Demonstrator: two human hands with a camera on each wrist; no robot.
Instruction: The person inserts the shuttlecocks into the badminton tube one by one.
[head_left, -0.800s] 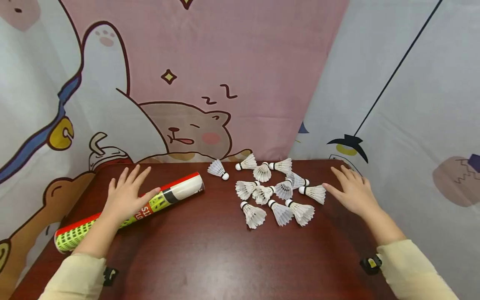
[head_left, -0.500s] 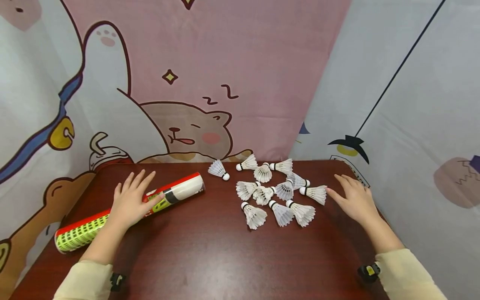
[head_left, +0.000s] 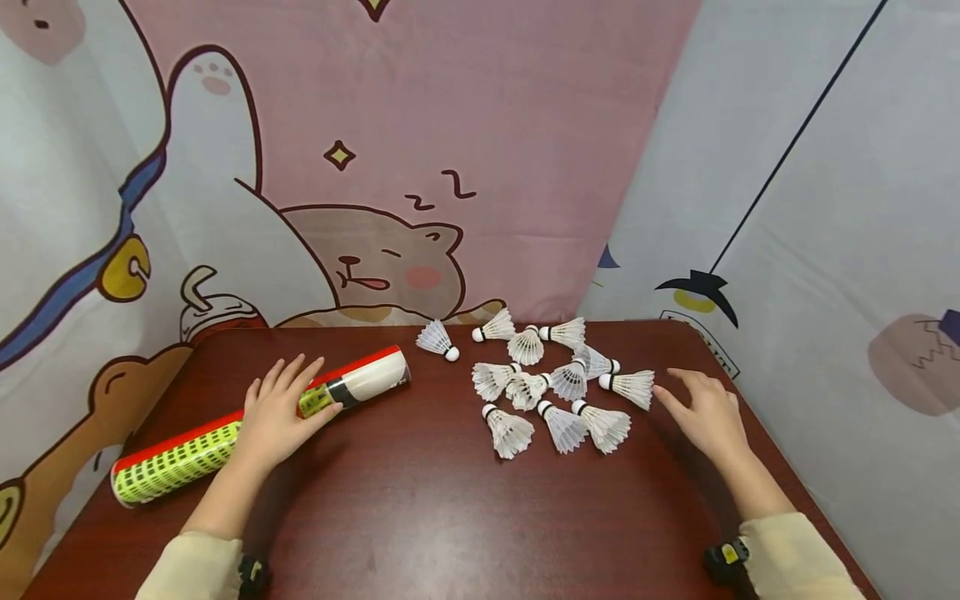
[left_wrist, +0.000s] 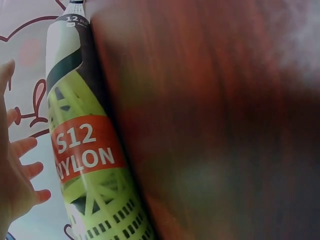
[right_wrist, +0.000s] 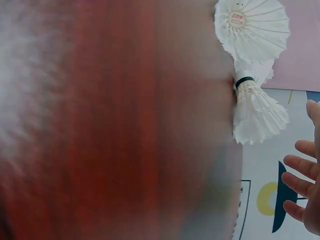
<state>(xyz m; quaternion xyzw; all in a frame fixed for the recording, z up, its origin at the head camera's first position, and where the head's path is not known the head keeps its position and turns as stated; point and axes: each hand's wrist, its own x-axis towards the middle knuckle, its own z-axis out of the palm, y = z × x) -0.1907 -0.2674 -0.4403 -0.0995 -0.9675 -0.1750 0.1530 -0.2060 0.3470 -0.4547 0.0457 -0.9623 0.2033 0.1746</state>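
Note:
My left hand [head_left: 279, 418] is above the middle of a shuttlecock tube [head_left: 375, 375], fingers spread. The tube lies slantwise on the left of the table, yellow-green, red and white, with "S12 NYLON" on its label [left_wrist: 85, 147]. In the left wrist view, bare space shows between my fingers [left_wrist: 32, 170] and the tube. My right hand [head_left: 708, 417], fingers relaxed, hovers just right of the rightmost shuttlecock [head_left: 632, 389]. The right wrist view shows those fingers [right_wrist: 300, 185] apart from a white shuttlecock with a black band [right_wrist: 257, 117]. Neither hand holds anything.
Several white shuttlecocks lie loosely grouped right of centre on the dark red-brown table [head_left: 450, 517], pointing various ways. A single shuttlecock [head_left: 435, 339] lies near the back edge, beyond the tube's white end. A cartoon-printed curtain [head_left: 525, 150] hangs behind the table.
My left hand has moved right and lower in the head view, along the tube. My right hand has come slightly lower, its fingers bending more. The tube and shuttlecocks stay where they were.

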